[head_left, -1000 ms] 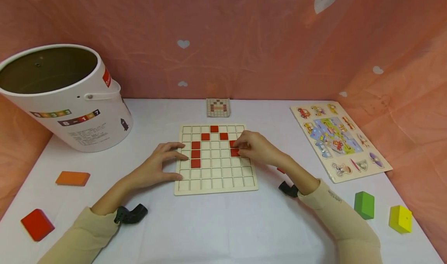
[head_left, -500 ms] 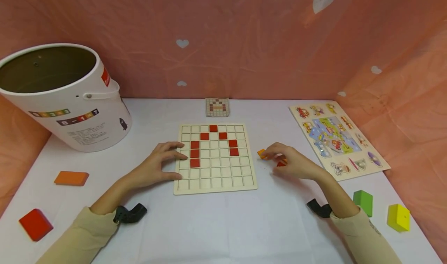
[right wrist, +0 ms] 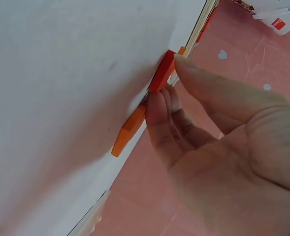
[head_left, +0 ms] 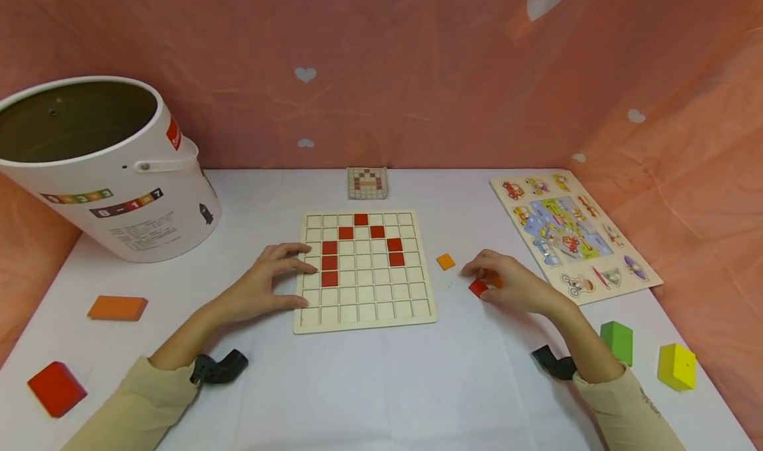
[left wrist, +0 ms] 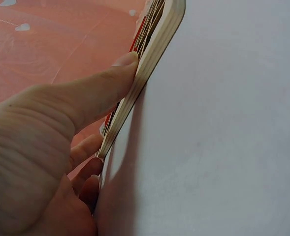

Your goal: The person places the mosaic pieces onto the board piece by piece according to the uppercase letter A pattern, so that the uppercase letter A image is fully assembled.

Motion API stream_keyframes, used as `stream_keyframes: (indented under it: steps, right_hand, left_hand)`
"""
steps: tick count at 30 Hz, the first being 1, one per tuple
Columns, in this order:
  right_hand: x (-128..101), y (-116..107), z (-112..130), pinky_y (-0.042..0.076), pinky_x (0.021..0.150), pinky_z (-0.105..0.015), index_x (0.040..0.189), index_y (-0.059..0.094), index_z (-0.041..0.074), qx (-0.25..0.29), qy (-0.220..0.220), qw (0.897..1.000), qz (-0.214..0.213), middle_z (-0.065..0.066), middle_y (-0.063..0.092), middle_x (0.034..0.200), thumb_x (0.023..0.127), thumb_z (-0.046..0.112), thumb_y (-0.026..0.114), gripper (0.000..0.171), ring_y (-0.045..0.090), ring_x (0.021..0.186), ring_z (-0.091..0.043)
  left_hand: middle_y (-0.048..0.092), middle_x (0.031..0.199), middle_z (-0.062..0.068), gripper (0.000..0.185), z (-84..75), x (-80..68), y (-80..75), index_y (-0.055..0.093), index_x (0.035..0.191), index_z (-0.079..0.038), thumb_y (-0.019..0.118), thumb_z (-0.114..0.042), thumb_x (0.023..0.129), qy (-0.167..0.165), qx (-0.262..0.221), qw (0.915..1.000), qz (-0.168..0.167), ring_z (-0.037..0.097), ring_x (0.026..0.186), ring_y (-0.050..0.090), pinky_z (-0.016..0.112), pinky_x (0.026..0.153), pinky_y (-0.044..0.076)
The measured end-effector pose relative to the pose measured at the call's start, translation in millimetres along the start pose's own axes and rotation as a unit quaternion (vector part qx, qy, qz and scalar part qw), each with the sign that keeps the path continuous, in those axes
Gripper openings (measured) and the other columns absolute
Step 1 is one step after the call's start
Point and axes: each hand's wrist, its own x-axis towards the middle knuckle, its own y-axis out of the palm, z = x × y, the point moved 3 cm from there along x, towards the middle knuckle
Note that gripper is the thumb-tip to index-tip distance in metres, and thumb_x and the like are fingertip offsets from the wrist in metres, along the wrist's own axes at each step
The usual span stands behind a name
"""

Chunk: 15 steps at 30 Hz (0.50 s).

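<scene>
The right hand (head_left: 507, 282) grasped a red tile (head_left: 477, 288), pinching it between thumb and fingers above the white-covered desk (head_left: 334, 391). Just beside those fingers lay an orange tile (right wrist: 129, 130), partly hidden in the head view. The left hand (head_left: 262, 282) was released, its thumb and fingers spread against the left edge of a pale grid board (head_left: 365, 293). Eight red squares sat in the board's cells: one in the top row, two in the second, the others in a column at left and a shorter one at right. Between the board and the right hand lay another orange tile (head_left: 446, 261). Behind the board was a small pattern card (head_left: 367, 183). Farther out, an orange block (head_left: 117, 308), a red block (head_left: 57, 389) and a white bucket (head_left: 113, 219) stood at left; a picture puzzle (head_left: 626, 285), a green block (head_left: 616, 342) and a yellow block (head_left: 677, 367) at right. A pink curtain (head_left: 369, 73) hung behind.
</scene>
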Motion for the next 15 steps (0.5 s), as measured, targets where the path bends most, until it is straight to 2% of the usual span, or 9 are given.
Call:
stream_keyframes:
  steps: [9,15]
  right_hand:
    - [0.2,3.2,2.4,0.050,0.082,-0.029,0.108,0.067,0.000,0.010,-0.004,1.000,0.011,-0.007,0.063,0.104,0.078,-0.015,0.071,0.034,0.058,0.092,-0.021]
    - [1.5,6.3,1.1,0.049,0.084,-0.028,0.112,0.066,0.002,0.018,-0.015,1.000,0.014,-0.005,0.063,0.108,0.080,-0.010,0.074,0.035,0.057,0.096,-0.020]
  left_hand:
    - [0.041,0.148,0.012,0.046,-1.9,-0.1,-0.4,0.070,0.119,-0.015,0.086,-0.029,0.079,-0.001,0.000,1.0000,0.001,0.037,0.139,0.025,0.067,0.108,0.021]
    - [0.041,0.148,0.012,0.046,-2.7,0.0,-0.9,0.069,0.119,-0.015,0.086,-0.029,0.079,-0.001,0.003,1.0000,0.001,0.037,0.139,0.026,0.067,0.108,0.022]
